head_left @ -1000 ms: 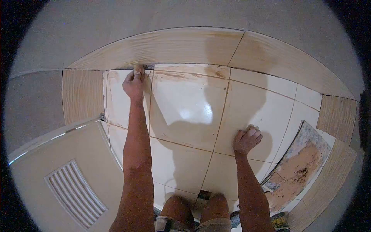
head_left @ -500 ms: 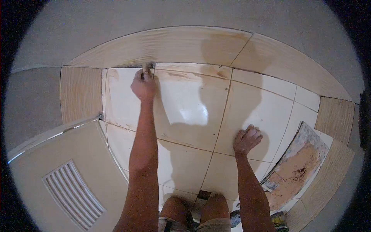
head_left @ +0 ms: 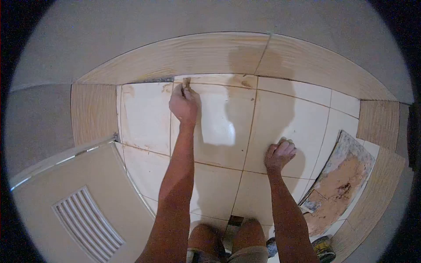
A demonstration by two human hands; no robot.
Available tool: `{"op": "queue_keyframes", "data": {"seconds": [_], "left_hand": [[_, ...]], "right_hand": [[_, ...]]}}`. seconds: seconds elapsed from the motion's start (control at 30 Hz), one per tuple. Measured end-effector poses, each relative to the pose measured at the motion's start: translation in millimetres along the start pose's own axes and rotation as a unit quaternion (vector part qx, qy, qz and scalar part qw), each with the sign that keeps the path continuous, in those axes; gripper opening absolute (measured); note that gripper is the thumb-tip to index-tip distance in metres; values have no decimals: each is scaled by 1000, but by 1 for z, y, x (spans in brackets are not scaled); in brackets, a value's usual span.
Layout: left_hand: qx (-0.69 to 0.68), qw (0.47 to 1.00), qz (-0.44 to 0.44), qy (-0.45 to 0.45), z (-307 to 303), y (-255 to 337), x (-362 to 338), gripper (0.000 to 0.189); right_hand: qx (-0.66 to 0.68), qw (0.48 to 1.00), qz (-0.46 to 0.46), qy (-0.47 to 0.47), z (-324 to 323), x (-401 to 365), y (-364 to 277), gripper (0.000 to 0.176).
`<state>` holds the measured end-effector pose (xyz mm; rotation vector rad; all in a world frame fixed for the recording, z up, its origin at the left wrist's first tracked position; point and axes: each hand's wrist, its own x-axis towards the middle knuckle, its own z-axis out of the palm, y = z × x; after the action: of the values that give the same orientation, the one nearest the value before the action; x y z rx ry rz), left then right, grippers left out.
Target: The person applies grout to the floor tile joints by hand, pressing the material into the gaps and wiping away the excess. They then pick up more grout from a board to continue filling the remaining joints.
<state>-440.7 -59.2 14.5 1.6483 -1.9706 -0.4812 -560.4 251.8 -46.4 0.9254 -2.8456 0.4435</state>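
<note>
My left hand (head_left: 184, 104) is closed round a small brownish tool (head_left: 187, 82), whose tip stands near the joint at the far edge of the floor tiles (head_left: 210, 105). What exactly the tool is cannot be made out. Left of it, a dark gap (head_left: 153, 80) runs between the white tiles and the wood-patterned wall tile (head_left: 197, 52). My right hand (head_left: 280, 153) rests in a fist on a floor tile; no object shows in it. Brown smears mark the far tiles and the joints.
A board (head_left: 344, 175) with pinkish-brown paste lies at the right. Behind my right forearm stands a round container (head_left: 323, 250). A door with a vent grille (head_left: 90, 223) is at the lower left. A dark square opening (head_left: 236, 220) lies between my knees.
My left hand has moved right with the tool, off the end of the dark gap, which now shows more fully. My right hand stays in place. The view has shifted slightly.
</note>
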Motion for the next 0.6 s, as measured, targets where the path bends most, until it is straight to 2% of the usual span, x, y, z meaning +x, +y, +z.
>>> {"op": "queue_keyframes", "data": {"seconds": [0.03,0.1,0.17,0.2,0.27,0.33,0.37,0.43,0.47,0.53,0.6], "left_hand": [[12,1000,10,4,10,10,-9,18],[-115,992,57,-8,45,31,-36,17],[-113,975,192,22,93,41,-73,19],[-120,974,193,24,90,58,-76,19],[-126,973,96,-166,75,99,-92,22],[-101,973,204,42,83,78,-77,23],[-89,986,131,-44,49,89,-62,24],[-107,992,38,-58,38,89,-46,22],[-106,992,71,-15,57,72,-43,19],[-105,988,113,-27,70,85,-49,19],[-117,980,156,-49,89,106,-65,18]], "right_hand": [[9,1000,2,6,-1,-1,0,35],[16,1000,3,13,-3,-1,-1,34],[11,1000,-3,-9,-4,0,-2,34],[7,1000,-2,-3,-2,1,-2,34],[14,1000,5,-11,3,-3,3,33],[24,1000,16,-3,1,-2,5,34],[47,999,22,-3,1,-2,3,35],[64,997,45,-21,-4,-5,2,38],[61,997,43,-23,-1,-5,1,38],[44,998,53,-17,4,-6,1,39],[12,999,4,47,6,-9,1,40]]}}
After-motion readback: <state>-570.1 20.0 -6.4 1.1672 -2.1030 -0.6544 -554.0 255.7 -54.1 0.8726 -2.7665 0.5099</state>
